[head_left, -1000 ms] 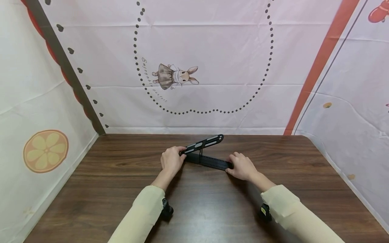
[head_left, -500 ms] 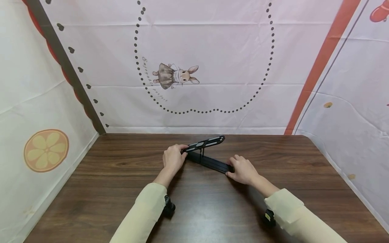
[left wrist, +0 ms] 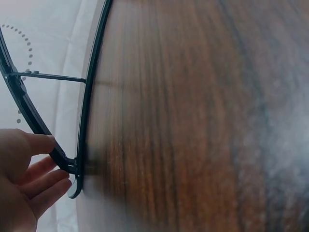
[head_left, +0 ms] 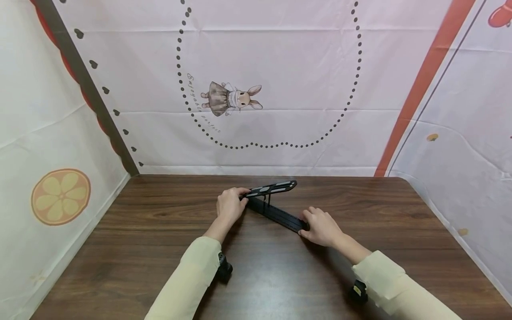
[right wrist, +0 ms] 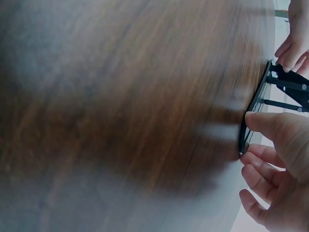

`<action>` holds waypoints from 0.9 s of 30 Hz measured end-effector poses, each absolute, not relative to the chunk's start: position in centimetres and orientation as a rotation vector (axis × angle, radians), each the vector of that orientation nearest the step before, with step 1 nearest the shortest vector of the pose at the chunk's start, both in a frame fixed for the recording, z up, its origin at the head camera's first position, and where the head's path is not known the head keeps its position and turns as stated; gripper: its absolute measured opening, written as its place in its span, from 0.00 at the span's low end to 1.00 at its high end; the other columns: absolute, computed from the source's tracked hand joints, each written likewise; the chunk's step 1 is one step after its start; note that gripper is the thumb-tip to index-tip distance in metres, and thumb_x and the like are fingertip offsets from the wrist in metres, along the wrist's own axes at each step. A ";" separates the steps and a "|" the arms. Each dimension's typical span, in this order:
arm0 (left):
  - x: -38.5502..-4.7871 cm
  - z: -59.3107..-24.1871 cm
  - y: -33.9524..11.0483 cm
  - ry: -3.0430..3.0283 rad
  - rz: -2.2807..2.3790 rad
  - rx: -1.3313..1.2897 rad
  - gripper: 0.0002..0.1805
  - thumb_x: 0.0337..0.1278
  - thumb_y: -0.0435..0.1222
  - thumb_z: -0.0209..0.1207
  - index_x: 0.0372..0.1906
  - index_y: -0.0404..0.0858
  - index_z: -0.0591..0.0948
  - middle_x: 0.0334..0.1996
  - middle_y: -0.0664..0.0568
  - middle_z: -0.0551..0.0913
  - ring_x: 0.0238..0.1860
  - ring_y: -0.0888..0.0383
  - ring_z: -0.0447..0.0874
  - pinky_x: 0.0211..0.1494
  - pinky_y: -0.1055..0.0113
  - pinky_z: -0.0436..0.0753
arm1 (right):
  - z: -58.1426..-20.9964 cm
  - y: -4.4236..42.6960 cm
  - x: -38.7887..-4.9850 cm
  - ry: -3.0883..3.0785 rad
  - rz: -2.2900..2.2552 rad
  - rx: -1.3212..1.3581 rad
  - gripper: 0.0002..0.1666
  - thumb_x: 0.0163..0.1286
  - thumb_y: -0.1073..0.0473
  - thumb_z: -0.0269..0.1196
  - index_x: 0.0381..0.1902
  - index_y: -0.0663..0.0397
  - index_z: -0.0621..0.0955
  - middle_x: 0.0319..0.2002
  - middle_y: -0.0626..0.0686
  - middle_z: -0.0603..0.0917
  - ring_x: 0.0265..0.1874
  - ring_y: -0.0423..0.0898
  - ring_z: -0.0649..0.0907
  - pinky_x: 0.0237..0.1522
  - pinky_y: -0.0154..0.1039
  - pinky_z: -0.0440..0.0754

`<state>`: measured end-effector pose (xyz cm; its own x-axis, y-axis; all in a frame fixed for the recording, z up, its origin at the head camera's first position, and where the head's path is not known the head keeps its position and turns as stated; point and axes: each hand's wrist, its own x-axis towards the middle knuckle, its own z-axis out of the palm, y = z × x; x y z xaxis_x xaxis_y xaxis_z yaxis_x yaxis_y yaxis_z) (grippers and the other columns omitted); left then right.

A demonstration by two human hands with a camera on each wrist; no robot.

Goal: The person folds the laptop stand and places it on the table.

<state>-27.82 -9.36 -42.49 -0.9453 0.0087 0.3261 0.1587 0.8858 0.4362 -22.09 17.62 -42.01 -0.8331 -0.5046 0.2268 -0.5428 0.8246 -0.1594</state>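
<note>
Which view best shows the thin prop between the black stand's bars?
Left wrist: the prop shows side-on in the black stand, both ends visible. The head view shows it small; the right wrist, only near its right edge.

Txt "Enjoyable perf…" (head_left: 196, 101) on bkgd cloth (head_left: 300, 89)

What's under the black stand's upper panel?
Thin struts and, below them, the base. In the head view, the left hand covers the end where panel and base meet; the tabletop beneath the base is hidden.
</note>
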 end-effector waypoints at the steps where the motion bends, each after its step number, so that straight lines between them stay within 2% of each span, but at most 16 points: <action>1: -27.9 -42.5 -9.4 -2.739 -0.678 -0.129 0.14 0.52 0.38 0.63 0.46 0.52 0.84 0.42 0.52 0.85 0.22 0.59 0.76 0.18 0.70 0.66 | -42.0 17.6 -22.0 -2.830 0.320 0.818 0.18 0.50 0.53 0.70 0.33 0.58 0.78 0.26 0.48 0.72 0.26 0.44 0.72 0.24 0.38 0.69; 7: -28.2 -42.7 -9.4 -2.738 -0.727 -0.136 0.14 0.53 0.38 0.62 0.46 0.53 0.83 0.42 0.53 0.85 0.29 0.55 0.81 0.22 0.68 0.71 | -42.0 17.2 -21.3 -2.806 0.319 0.827 0.18 0.49 0.52 0.71 0.32 0.57 0.78 0.26 0.47 0.72 0.25 0.43 0.72 0.24 0.37 0.70; 13: -28.3 -42.8 -9.3 -2.735 -0.778 -0.142 0.14 0.53 0.37 0.62 0.46 0.53 0.83 0.43 0.53 0.84 0.37 0.53 0.83 0.34 0.58 0.79 | -42.2 16.8 -20.6 -2.789 0.316 0.817 0.19 0.48 0.52 0.71 0.32 0.57 0.78 0.26 0.47 0.74 0.25 0.43 0.72 0.24 0.36 0.69; 20: -28.2 -42.8 -9.3 -2.717 -0.839 -0.193 0.13 0.54 0.36 0.61 0.46 0.50 0.83 0.44 0.52 0.84 0.41 0.51 0.82 0.40 0.56 0.79 | -42.4 16.1 -20.0 -2.798 0.283 0.753 0.20 0.46 0.50 0.72 0.31 0.56 0.77 0.25 0.47 0.74 0.26 0.44 0.74 0.24 0.37 0.70; 27: -28.2 -43.0 -9.3 -2.710 -0.868 -0.187 0.13 0.54 0.37 0.62 0.46 0.51 0.83 0.47 0.51 0.83 0.46 0.51 0.81 0.46 0.55 0.78 | -42.6 15.4 -19.4 -2.799 0.282 0.749 0.21 0.45 0.47 0.72 0.28 0.55 0.76 0.25 0.47 0.74 0.25 0.45 0.74 0.25 0.39 0.70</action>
<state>-28.22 -9.29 -43.01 -0.9499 0.0349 0.3105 0.2087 0.8103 0.5475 -19.35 15.42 -42.61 -0.8431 -0.4658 0.2686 -0.5100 0.8511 -0.1249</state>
